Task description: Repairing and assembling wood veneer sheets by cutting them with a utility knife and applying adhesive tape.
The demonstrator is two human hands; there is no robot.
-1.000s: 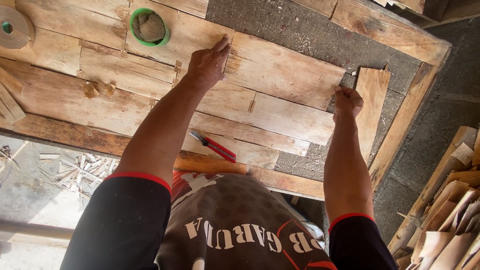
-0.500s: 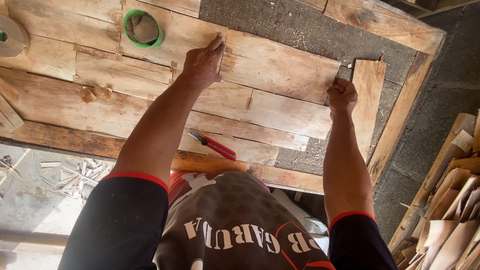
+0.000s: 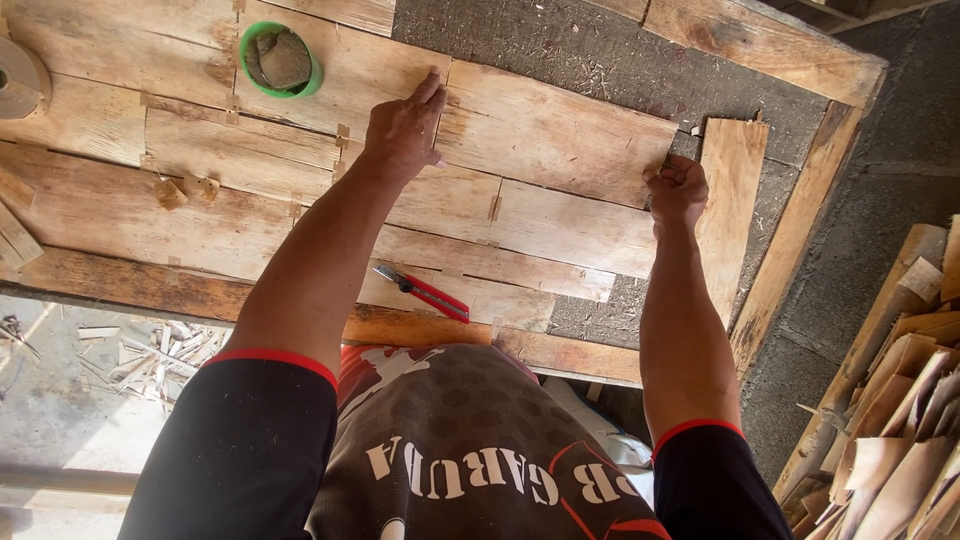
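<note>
Head view, counter: a wooden-framed counter [image 3: 800, 210] with a dark, gritty bed, partly covered by thin wood veneer sheets laid edge to edge.

Head view, left hand: the left hand [image 3: 403, 128] lies palm down, fingers together and stretched forward, pressing on the seam where the upper veneer sheet [image 3: 560, 130] meets the sheet beside it. It grips nothing.

Head view, right hand: the right hand [image 3: 678, 188] is curled into a loose fist at the right end of the upper veneer sheet, knuckles on its edge; whether it pinches anything cannot be told.

Head view, loose veneer piece: a narrow loose veneer piece [image 3: 735, 200] lies just right of the right hand, lengthwise along the frame, on the dark bed.

Head view, cutter: a red utility knife [image 3: 425, 293] rests on the lower veneer sheets near the front rail, between the two forearms, untouched.

Head view, tape rolls: a green tape roll [image 3: 281, 60] sits on the sheets beyond the left hand; a pale tape roll [image 3: 18, 78] is at the far left edge.

Head view, surroundings: a stack of veneer offcuts [image 3: 900, 420] stands at the lower right; wood splinters [image 3: 140, 355] lie on the floor at the lower left.
</note>
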